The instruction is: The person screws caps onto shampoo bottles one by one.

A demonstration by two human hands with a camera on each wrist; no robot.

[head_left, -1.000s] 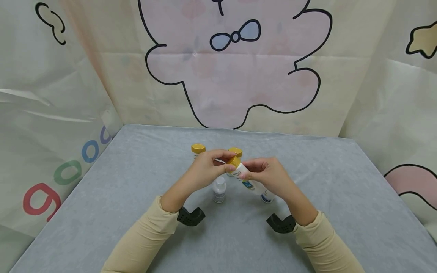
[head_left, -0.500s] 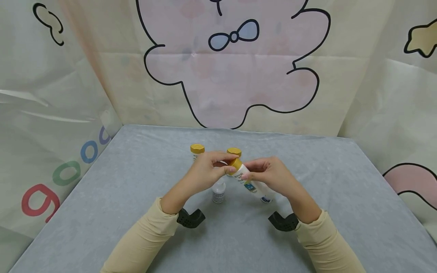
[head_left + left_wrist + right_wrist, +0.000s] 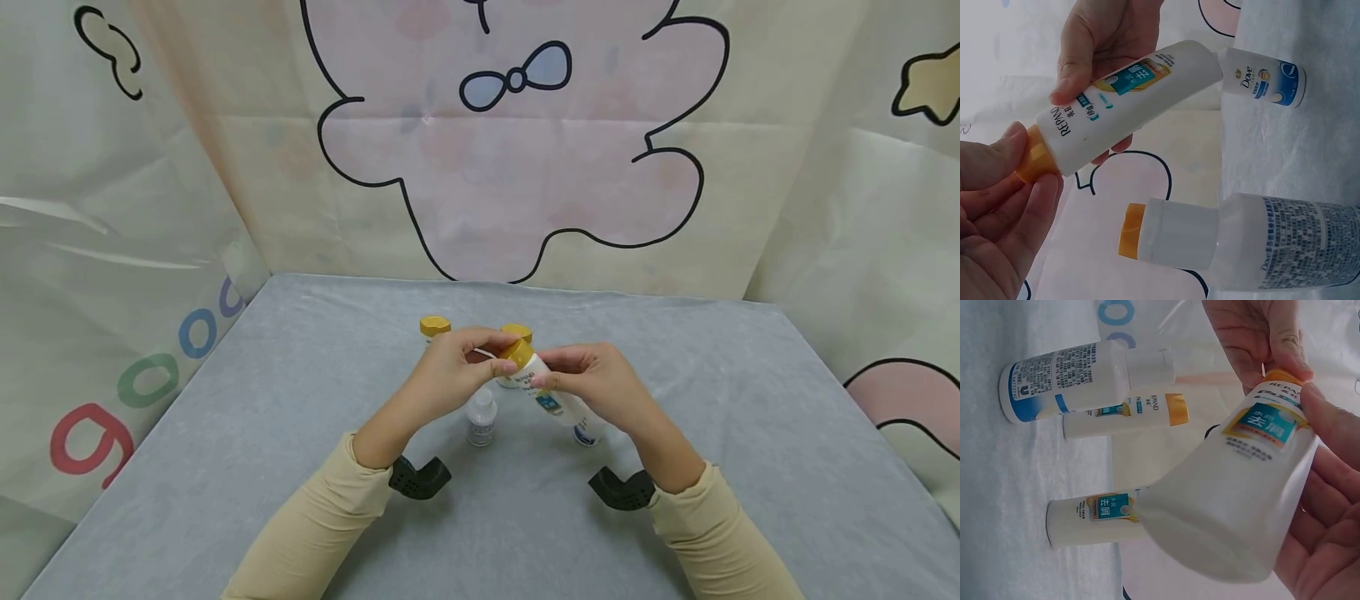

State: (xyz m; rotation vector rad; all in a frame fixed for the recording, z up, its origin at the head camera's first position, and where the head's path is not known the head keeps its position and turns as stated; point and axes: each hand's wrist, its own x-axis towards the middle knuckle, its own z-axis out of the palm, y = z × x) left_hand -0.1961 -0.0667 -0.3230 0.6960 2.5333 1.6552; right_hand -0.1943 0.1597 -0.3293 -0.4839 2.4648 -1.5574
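Observation:
A white shampoo bottle labelled REPAND [image 3: 1122, 106] hangs tilted above the table, its gold cap [image 3: 519, 352] towards the upper left. My left hand [image 3: 452, 371] pinches that cap between thumb and fingers. Lower on the body, my right hand [image 3: 596, 383] grips the bottle, thumb on the front and fingers behind. The cap sits against the bottle neck. Under the hands stands a small white-capped Dove bottle [image 3: 482, 417]. A second Dove bottle [image 3: 1266, 78] stands below the held bottle, partly hidden by it in the head view.
Two more gold-capped bottles stand behind the hands, one at the left [image 3: 435, 326] and one near the middle [image 3: 517, 334]. The right wrist view shows their white bodies upright. Grey cloth [image 3: 300, 333] covers the table, with printed curtains [image 3: 495, 183] around it.
Both hands keep their hold on the shampoo bottle in nearly the same place. The right hand has shifted very slightly, and the bottle's tilt varies a little.

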